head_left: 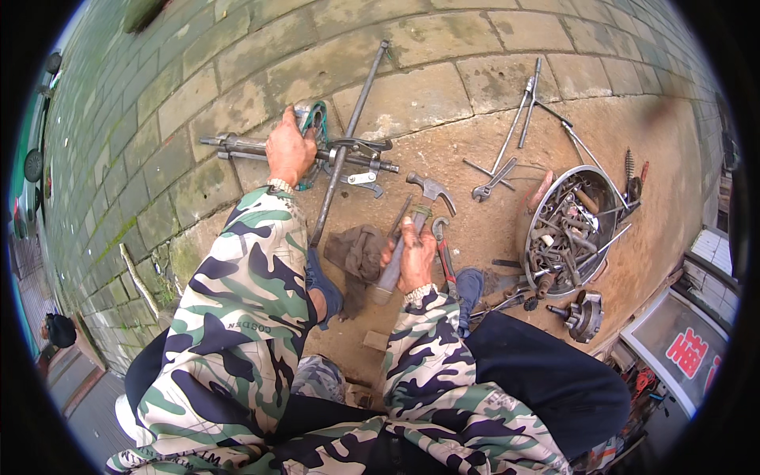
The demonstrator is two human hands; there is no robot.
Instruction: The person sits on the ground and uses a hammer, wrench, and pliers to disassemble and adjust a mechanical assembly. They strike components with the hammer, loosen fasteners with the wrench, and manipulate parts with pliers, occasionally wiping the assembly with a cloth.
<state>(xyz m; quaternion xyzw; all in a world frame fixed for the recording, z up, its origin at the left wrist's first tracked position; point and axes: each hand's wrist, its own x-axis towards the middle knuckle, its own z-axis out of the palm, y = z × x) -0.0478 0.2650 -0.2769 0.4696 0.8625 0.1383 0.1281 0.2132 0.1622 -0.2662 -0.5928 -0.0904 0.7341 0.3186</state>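
My left hand (290,152) is closed around a teal-edged metal part (315,119), whose exact kind I cannot make out. This part lies against a puller-like assembly of steel bars (257,146), crossed by a long steel bar (356,111). In my right hand (413,260) is a claw hammer (431,188), gripped by its thick handle with the head pointing away from me. Just right of that hand lies a red-handled tool with a hooked end (445,249). A crumpled brown rag (356,249) is on the ground to its left.
At the right stands a round metal basin (529,210) full of loose metal parts. Beyond the hammer lie an adjustable wrench (495,180) and long-armed socket wrenches (530,103). A dark motor-like part (584,318) sits below the basin, and a wooden block (375,340) lies between my feet.
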